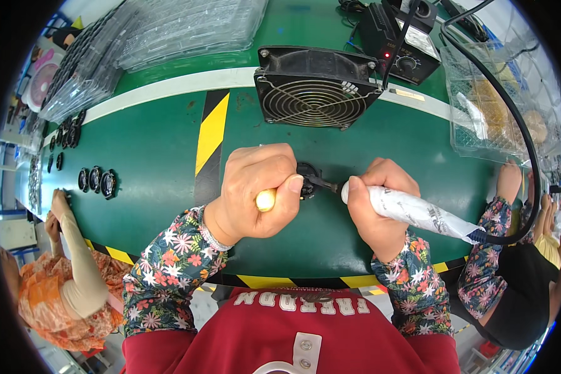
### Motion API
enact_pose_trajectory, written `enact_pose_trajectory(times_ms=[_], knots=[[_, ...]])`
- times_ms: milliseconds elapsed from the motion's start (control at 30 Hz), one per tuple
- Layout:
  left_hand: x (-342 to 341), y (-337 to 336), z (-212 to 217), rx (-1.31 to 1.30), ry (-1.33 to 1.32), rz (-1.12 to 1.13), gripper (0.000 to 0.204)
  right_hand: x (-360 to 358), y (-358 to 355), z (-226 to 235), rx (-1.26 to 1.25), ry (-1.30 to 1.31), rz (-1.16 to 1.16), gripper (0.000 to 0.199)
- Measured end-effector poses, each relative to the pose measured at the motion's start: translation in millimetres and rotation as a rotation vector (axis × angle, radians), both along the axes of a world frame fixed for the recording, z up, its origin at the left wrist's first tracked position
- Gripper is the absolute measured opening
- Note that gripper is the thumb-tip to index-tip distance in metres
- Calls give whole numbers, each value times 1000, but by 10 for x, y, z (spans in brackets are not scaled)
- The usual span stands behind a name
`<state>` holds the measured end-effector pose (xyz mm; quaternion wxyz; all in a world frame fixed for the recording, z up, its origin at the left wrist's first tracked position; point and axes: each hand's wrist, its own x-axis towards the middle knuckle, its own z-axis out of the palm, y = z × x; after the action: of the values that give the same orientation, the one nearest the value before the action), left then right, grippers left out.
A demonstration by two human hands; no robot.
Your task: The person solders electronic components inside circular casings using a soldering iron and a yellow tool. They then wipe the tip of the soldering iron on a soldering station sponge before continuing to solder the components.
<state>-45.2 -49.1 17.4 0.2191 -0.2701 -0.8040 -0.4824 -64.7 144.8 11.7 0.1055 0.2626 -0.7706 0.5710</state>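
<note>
Black round part (306,174): on the green tabletop (149,143), right in the gap between both fists, fan (318,100) straight up at 12 o'clock

Right hand (383,206): clenched round a white-wrapped iron (417,215), looks like the soldering kind tbh; part lies off between 9 and 10 o'clock

Iron's long axis: dark metal tip (327,184) aimed between 9 and 10, cord (530,143) end back between 3 and 4, so pretty much lined up on the part

Left hand (262,187): fist closed on a yellow-ended handle (265,200), part between 2 and 3 o'clock from there

Nearer hand: left, easily, thumb just beside the rim; right sits further back behind the tip

Spare black rings (96,181): three in a row, way out at 9 o'clock, well apart from everything above

Hidden stuff: left edge of the part tucked behind left fingers, plus whatever's on the far end of the yellow-ended handle

Hard to make out: tip touching or just hovering, can't tell; detail inside the part too dark and small
</note>
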Motion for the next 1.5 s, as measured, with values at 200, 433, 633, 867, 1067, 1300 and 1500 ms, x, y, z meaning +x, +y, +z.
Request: enact_pose_trajectory(times_ms=[200, 433, 633, 867, 1067, 1300, 1500], knots=[[-9, -1, 2, 0, 5, 1, 21, 1, 16, 12, 21, 10, -8, 19], [-13, -15, -3, 17, -9, -3, 20, -23, 30, -22, -60, -59, -15, 19], [-18, -25, -8, -1, 6, -1, 20, -4, 17, -16, -123, -106, -22, 20], [-12, -30, -16, 7, 5, -2, 20, 2, 21, -18, -100, -115, -8, 21], [-20, -31, -8, -2, 5, 0, 21, 9, 26, 50, 31, -16, 16, 21], [-26, -25, -2, -2, 6, 8, 21, 21, 48, 37, 47, 15, 60, 19], [-39, 6, -34, 66, 22, 19, 18, 23, 48, 34, 33, 26, 68, 18]])
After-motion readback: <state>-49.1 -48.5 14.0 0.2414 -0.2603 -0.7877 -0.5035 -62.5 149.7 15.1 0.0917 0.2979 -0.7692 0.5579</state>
